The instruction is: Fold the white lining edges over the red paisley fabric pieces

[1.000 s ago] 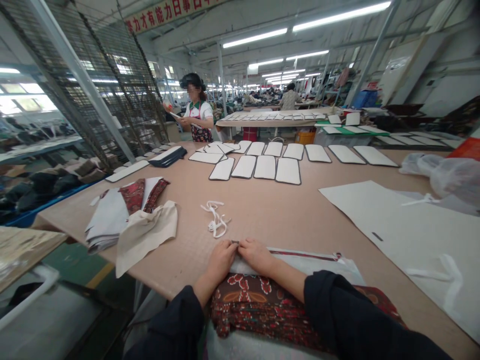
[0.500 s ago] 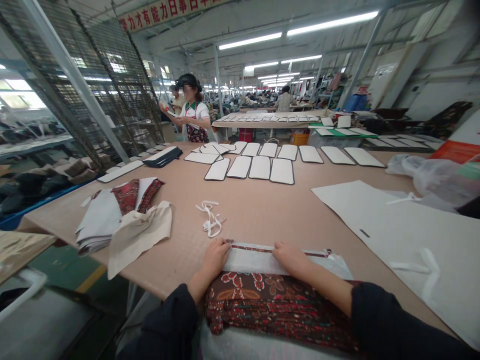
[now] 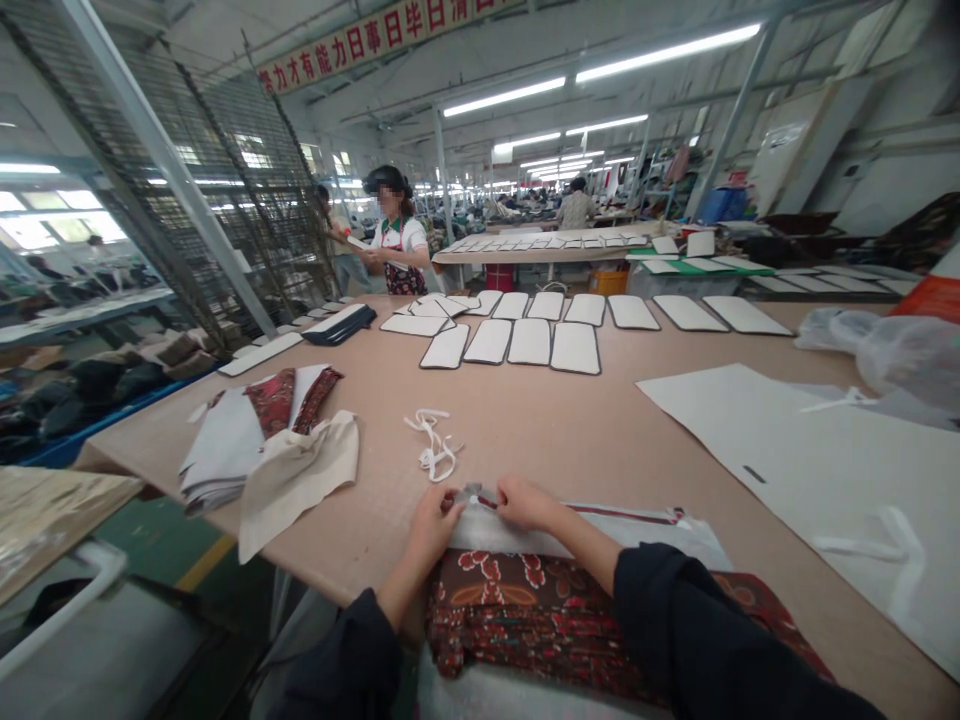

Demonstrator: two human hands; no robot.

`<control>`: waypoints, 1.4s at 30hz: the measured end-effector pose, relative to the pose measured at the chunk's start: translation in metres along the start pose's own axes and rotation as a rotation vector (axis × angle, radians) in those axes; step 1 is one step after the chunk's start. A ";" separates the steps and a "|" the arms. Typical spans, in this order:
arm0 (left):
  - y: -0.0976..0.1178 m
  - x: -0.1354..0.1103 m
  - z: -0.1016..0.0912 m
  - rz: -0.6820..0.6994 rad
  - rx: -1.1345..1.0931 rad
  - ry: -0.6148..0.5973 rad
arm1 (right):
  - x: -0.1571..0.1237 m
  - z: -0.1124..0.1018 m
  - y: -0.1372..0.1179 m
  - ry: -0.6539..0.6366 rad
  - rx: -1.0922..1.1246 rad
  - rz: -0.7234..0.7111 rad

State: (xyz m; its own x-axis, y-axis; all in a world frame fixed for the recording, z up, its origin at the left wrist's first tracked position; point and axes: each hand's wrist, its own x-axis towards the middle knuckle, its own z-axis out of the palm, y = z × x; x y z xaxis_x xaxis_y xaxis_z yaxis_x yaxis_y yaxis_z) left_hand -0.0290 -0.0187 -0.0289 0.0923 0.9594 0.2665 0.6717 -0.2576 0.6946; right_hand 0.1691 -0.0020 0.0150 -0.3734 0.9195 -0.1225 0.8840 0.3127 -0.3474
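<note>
A stack of red patterned fabric pieces [image 3: 540, 610] with white backing lies on the table edge right in front of me. My left hand [image 3: 433, 522] and my right hand [image 3: 525, 503] sit close together at the stack's far left corner. Both pinch the white top layer [image 3: 600, 530] there, lifting its corner slightly. A tangle of white strips [image 3: 433, 450] lies on the table just beyond my hands.
A pile of grey and red fabric pieces [image 3: 255, 440] lies at the left. White rounded panels [image 3: 529, 340] lie in rows mid-table, large white sheets [image 3: 810, 460] and a plastic bag [image 3: 892, 350] at the right. A co-worker [image 3: 397, 245] stands at the table's far end.
My right hand has slid back left along the stack's top edge to meet my left hand at the corner, and the white layer's corner is now pinched up.
</note>
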 end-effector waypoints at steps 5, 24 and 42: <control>0.007 0.001 0.003 0.009 -0.007 -0.028 | -0.009 -0.015 0.000 -0.154 0.213 -0.210; 0.027 0.002 -0.002 -0.087 -0.123 -0.135 | 0.004 -0.012 0.008 -0.110 0.482 -0.265; 0.010 0.011 0.019 -0.224 0.071 -0.036 | 0.046 0.025 0.007 0.107 0.557 -0.231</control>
State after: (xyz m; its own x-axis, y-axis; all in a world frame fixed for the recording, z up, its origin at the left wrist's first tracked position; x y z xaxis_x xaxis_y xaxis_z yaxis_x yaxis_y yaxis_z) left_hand -0.0073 -0.0089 -0.0315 -0.0395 0.9955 0.0857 0.7281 -0.0300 0.6848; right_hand 0.1509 0.0369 -0.0166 -0.4819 0.8707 0.0981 0.4933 0.3621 -0.7909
